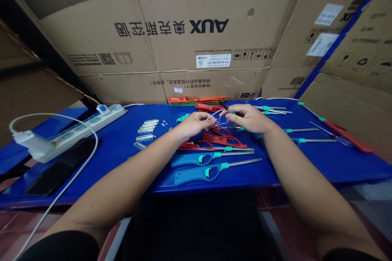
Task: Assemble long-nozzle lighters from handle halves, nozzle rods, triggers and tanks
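My left hand [197, 124] is closed in a pinch on a thin white wire [218, 113]. Beside it, my right hand [249, 118] grips a slim dark rod-like piece [225, 107], its far end pointing up and left; a bit of teal shows by the fingers. The wire loops between both hands, and its ends are too small to make out. Below the hands lie red lighter casings [225, 138]. Nearer to me are two blue stick lighters [197, 174] with teal triggers and metal barrels, lying side by side.
Several clear and silver lighter parts [148, 126] lie on the blue table [116, 163] to the left. A white power strip [79, 132], a cable and a black phone [61, 167] are further left. Red casings [183, 100] are stacked behind. A red-handled tool [349, 134] lies right. Cardboard [171, 4] walls the back.
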A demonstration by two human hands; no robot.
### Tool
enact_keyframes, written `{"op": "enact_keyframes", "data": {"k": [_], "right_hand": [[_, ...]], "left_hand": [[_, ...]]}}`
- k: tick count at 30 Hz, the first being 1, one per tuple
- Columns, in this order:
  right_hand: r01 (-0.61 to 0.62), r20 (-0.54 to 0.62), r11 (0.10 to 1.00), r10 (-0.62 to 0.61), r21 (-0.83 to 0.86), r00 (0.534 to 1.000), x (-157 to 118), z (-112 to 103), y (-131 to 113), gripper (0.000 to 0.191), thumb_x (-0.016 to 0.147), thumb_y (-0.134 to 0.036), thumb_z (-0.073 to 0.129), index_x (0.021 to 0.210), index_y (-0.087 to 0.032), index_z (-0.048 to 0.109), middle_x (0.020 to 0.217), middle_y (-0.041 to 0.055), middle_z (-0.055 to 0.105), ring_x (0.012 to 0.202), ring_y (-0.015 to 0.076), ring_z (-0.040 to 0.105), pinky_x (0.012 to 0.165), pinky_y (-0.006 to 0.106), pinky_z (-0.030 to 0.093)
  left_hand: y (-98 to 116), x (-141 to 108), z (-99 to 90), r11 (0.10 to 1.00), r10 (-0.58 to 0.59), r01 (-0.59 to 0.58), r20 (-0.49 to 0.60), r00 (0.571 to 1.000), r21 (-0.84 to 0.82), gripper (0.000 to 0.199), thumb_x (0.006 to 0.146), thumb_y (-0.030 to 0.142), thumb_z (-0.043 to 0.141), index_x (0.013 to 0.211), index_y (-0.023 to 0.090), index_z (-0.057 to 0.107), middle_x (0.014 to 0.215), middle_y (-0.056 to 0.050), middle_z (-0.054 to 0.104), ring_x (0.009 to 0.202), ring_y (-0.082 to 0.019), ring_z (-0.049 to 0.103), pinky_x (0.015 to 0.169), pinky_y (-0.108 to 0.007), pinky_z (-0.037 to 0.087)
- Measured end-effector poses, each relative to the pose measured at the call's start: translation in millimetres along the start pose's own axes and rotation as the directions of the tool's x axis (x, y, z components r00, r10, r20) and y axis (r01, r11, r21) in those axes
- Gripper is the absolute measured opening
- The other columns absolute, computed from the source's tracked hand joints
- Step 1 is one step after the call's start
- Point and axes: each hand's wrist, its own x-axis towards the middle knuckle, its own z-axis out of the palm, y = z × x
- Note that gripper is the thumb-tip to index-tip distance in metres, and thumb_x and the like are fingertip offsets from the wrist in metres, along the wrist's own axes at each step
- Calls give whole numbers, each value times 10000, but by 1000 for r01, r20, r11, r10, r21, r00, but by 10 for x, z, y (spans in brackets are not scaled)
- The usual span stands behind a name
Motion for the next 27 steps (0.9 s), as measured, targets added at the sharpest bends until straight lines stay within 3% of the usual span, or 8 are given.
{"op": "enact_keyframes", "data": {"k": [6,10,14,16,18,21,24,27], "right_hand": [[21,-52,997,-25,-73,998,-2,-67,69,381,847,-542,623,944,-191,733,951,68,720,865,233,642,766,335,483],[41,-42,987,-48,-155,998,5,-53,52,373,860,-535,608,962,-203,744,925,64,714,852,230,636,765,336,475],[-18,-154,993,-1,-121,988,11,-82,64,411,834,-573,621,926,-195,751,897,65,718,791,220,630,723,335,474],[-144,-173,982,122,-122,977,9,-140,134,450,827,-613,607,927,-200,755,850,54,724,721,212,621,678,339,470],[-270,-157,941,241,-205,958,5,-206,245,443,825,-615,601,925,-215,760,847,50,737,714,220,630,676,351,475],[-351,-110,849,335,-395,936,-5,-284,412,348,784,-505,676,981,-230,757,970,78,755,847,266,662,765,386,498],[-299,-26,815,329,-496,944,-35,-346,479,352,758,-407,695,1052,-219,737,1050,114,733,923,283,658,820,408,504],[-147,105,855,228,-497,968,-83,-402,448,289,786,-421,651,990,-237,741,1053,96,708,928,261,646,818,391,504]], "left_hand": [[59,-39,0,982,89,-81,-40,995,168,279,882,402,596,814,146,684,727,-14,663,693,-125,567,726,-265,461],[83,-32,40,992,126,-126,-26,992,-5,250,879,368,622,948,134,678,827,-32,679,756,-128,604,774,-275,485],[1,8,41,976,133,-142,-61,989,-163,314,913,275,563,1210,173,577,1076,-80,685,917,-148,644,816,-289,503],[-50,28,40,989,122,-129,-93,988,-77,363,889,184,558,1252,190,550,1166,-90,666,1022,-157,636,873,-294,494],[-88,43,42,996,62,-54,-118,991,70,413,841,121,588,1247,187,554,1132,-79,681,1024,-161,644,908,-298,482],[-101,45,35,953,-48,102,-190,981,284,386,841,193,632,1221,202,564,1014,-42,712,919,-179,664,849,-302,481],[-58,16,6,856,-64,181,-247,967,485,194,844,341,658,981,206,636,894,-29,709,822,-197,643,729,-290,446],[5,-27,10,813,-49,134,-162,986,566,246,843,447,642,815,204,644,773,-20,684,708,-181,607,638,-282,394]]}}
